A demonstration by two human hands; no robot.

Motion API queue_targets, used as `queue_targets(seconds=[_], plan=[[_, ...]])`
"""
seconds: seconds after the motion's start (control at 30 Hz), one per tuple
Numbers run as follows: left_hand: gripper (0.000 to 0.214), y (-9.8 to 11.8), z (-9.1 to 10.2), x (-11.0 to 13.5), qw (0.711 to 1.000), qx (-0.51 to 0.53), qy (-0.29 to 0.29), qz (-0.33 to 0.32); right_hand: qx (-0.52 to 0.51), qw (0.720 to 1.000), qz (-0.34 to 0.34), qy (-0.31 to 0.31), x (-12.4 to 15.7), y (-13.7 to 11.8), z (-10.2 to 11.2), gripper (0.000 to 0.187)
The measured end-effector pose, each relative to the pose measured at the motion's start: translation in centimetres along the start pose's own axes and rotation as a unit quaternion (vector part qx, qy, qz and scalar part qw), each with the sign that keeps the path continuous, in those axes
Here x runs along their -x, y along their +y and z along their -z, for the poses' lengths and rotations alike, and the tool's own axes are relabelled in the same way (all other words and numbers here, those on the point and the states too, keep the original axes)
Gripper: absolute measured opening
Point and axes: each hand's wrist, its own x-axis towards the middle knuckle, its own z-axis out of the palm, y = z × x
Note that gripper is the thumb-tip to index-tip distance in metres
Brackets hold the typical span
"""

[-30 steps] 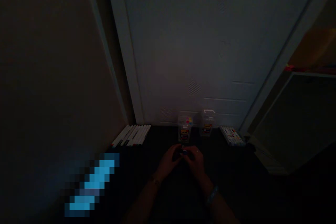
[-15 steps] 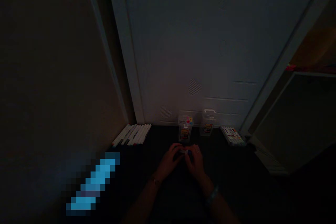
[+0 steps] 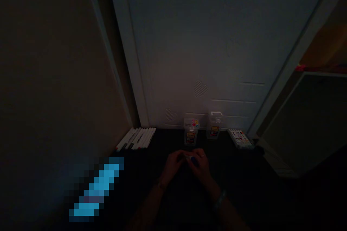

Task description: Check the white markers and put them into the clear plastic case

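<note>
In dim light, my left hand point(image 3: 172, 165) and my right hand point(image 3: 201, 168) meet over the dark tabletop. Between them is a white marker point(image 3: 187, 156) with a blue end. Fingers of both hands are closed on it, and the blue end shows beside my right thumb. Most of its body is covered by the fingers. Just beyond my hands stands a clear plastic case point(image 3: 191, 137) with a label and coloured dots on its lid. A second clear case point(image 3: 214, 130) with a handle is to its right.
A row of white markers point(image 3: 138, 139) lies at the back left, beside the wall. At the back right is a pack of markers point(image 3: 240, 139). A pale panel point(image 3: 173, 61) with embossed hearts rises behind the table. A blurred blue glowing patch point(image 3: 97, 189) is at lower left.
The marker has tilted slightly between my hands, its blue end now lower and a little further left. My left fingers have shifted slightly. The cases and other markers stay put.
</note>
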Motion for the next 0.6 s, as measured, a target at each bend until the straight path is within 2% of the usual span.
queue_targets(seconds=[0.13,0.23,0.37,0.6], plan=[[0.018,0.6,0.3,0.0,0.993,-0.110,0.042,-0.017,-0.075,0.995,-0.057,0.038,-0.3,0.2,0.1,0.022],[0.019,1.5,0.6,0.1,0.984,-0.156,0.073,-0.036,-0.167,0.967,-0.155,0.115,-0.7,0.8,0.0,0.027],[0.022,2.3,0.7,0.2,0.981,-0.148,0.114,-0.047,-0.236,0.916,-0.270,0.177,-1.0,2.1,-0.1,0.032],[0.027,2.5,0.5,0.2,0.993,-0.048,0.108,-0.001,-0.225,0.902,-0.301,0.211,-0.6,4.5,-0.2,0.034]])
